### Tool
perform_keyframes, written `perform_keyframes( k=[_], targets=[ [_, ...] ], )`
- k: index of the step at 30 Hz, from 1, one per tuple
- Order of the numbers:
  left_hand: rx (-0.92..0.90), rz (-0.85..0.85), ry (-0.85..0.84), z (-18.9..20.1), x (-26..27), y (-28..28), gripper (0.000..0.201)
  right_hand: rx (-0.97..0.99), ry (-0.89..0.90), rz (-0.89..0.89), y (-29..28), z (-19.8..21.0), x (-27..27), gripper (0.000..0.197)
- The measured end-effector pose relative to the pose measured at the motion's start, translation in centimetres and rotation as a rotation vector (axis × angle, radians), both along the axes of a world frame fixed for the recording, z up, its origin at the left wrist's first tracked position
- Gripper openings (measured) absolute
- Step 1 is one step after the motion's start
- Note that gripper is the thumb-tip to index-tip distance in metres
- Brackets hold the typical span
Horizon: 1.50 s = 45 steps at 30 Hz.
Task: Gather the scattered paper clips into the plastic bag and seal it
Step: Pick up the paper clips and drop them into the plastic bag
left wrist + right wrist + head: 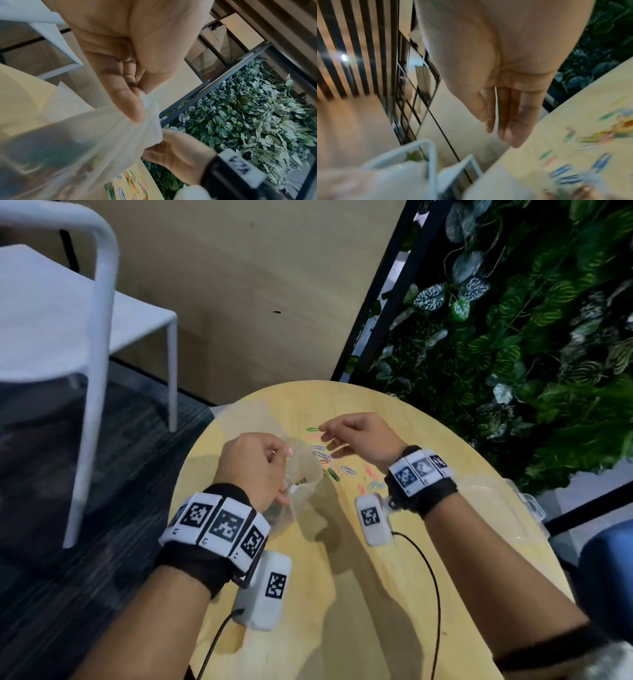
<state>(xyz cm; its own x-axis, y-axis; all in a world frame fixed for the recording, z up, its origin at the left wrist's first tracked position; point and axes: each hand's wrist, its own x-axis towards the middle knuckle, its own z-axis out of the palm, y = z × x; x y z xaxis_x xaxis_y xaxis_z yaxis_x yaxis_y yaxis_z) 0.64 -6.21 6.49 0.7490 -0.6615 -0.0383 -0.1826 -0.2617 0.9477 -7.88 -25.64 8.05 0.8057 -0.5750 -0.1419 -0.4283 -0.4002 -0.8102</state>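
My left hand (270, 463) holds the clear plastic bag (306, 474) up over the left side of the round wooden table (342, 594). In the left wrist view its fingers (135, 108) pinch the bag's rim (150, 115). A few blurred coloured clips show through the bag. Coloured paper clips (330, 462) lie scattered on the table to the right of the bag. My right hand (323, 432) reaches over them, its fingertips beside a green clip (312, 428) at the far end. In the right wrist view that hand (496, 128) has its fingers straight and holds nothing.
A clear plastic box (496, 508) sits at the table's right edge. A white chair (68, 320) stands to the left on dark carpet. A wall of green leaves (513, 337) rises behind the table on the right. A blue object (606, 570) sits low right.
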Motion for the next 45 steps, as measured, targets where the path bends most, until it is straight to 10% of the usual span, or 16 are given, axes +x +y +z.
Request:
perform_keyframes(
  k=[4,13,23,28,35,39,45],
  targets=[
    [0.008,0.025,0.014,-0.2,0.5,-0.1,0.019,-0.503,0.390,0.067,-3.0,-4.1,3.4,0.045],
    [0.013,0.019,0.009,-0.1,1.0,0.3,0.020,-0.811,0.747,0.374,-2.4,-9.8,5.3,0.057],
    [0.012,-0.007,-0.007,0.2,0.4,0.5,0.020,-0.883,0.792,0.444,1.6,-8.4,-2.3,0.058],
    [0.023,-0.019,-0.026,0.1,0.2,0.7,0.021,-0.955,0.635,0.445,0.9,-9.1,-4.3,0.027],
    [0.034,-0.042,-0.026,0.1,-0.7,0.1,0.019,-0.608,0.495,-0.038,-2.0,-6.8,-6.3,0.017],
    [0.038,-0.049,-0.028,0.1,-1.1,-0.3,0.020,-0.025,0.082,-0.468,-3.0,-5.2,-7.7,0.006],
    [0.033,-0.064,-0.036,0.2,-1.7,-0.5,0.019,0.693,-0.418,-0.313,2.3,0.1,-5.2,0.011]
  ],
)
